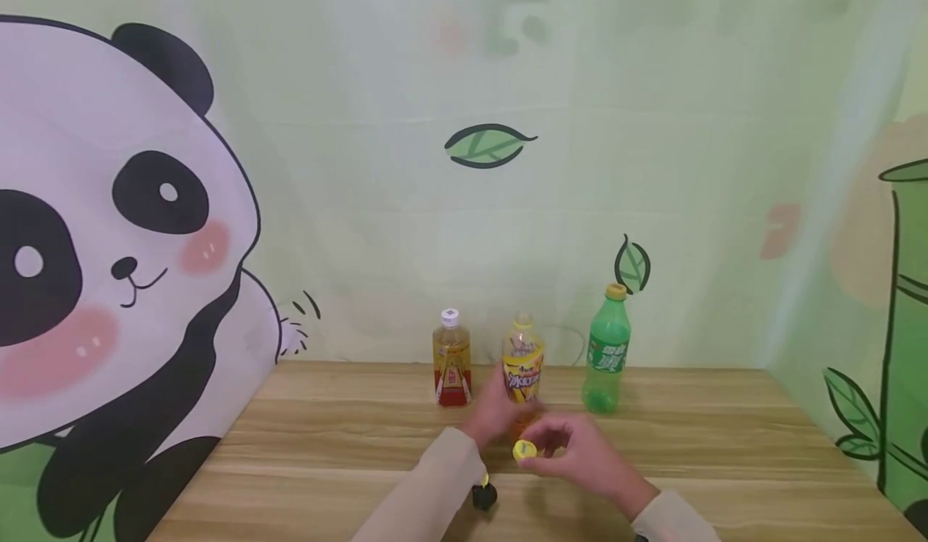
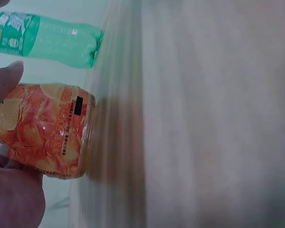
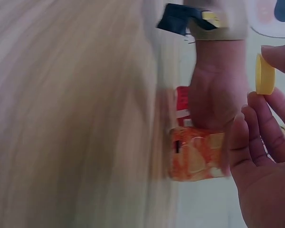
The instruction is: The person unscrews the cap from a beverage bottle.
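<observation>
My left hand (image 1: 495,410) grips a drink bottle (image 1: 524,357) with a yellow and orange label, around its lower part. The bottle is upright and its mouth has no cap. In the left wrist view, the bottle's orange-patterned base (image 2: 47,130) is close to the tabletop; whether it touches I cannot tell. Just in front of the bottle, my right hand (image 1: 583,452) pinches a yellow bottle cap (image 1: 524,450) between thumb and fingers. The right wrist view shows that cap (image 3: 265,76) held apart from the bottle, with the other fingers loosely bent.
A white-capped bottle (image 1: 452,365) of amber drink stands left of the held bottle. To the right stands a green bottle (image 1: 607,353) with a yellow-orange cap. A black device (image 1: 484,495) sits at my left wrist. Behind the wooden table (image 1: 326,437) hangs a panda-print backdrop (image 1: 362,163).
</observation>
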Motion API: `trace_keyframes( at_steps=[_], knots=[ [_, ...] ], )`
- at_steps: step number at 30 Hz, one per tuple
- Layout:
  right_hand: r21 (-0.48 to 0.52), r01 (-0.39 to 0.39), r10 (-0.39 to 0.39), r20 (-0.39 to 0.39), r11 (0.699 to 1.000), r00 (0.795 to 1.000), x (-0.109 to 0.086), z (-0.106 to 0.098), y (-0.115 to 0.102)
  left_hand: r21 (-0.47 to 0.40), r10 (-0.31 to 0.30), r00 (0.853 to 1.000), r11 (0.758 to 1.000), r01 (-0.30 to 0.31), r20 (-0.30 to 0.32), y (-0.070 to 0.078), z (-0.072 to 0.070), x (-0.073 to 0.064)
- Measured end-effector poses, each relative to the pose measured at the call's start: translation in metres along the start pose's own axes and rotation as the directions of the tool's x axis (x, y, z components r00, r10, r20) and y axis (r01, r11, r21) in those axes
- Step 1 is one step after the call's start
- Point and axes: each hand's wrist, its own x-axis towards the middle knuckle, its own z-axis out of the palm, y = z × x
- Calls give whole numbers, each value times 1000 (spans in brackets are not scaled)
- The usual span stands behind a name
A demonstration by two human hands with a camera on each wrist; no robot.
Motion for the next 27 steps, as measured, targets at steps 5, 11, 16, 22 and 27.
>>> trace_keyframes(
  at_steps=[5, 11, 16, 22, 27],
  knots=[
    [-52, 20, -18, 37, 998, 999, 0, 0, 14, 25, 0, 1000, 1000, 0, -4, 0, -1, 8],
    [-67, -7, 14, 106, 998, 994, 0, 0, 23, 23, -46, 998, 999, 48, -51, 4, -1, 16],
    [-67, -24, 35, 159, 997, 987, 1, 1, 31, 33, -71, 994, 997, 74, -86, 8, 0, 21],
    [-140, -47, 77, 215, 989, 974, 5, 1, 40, 41, -77, 991, 996, 82, -109, 10, 3, 25],
    [-185, -64, 107, 232, 981, 967, 8, 1, 38, 51, -71, 990, 996, 77, -118, 6, 6, 27]
  ],
)
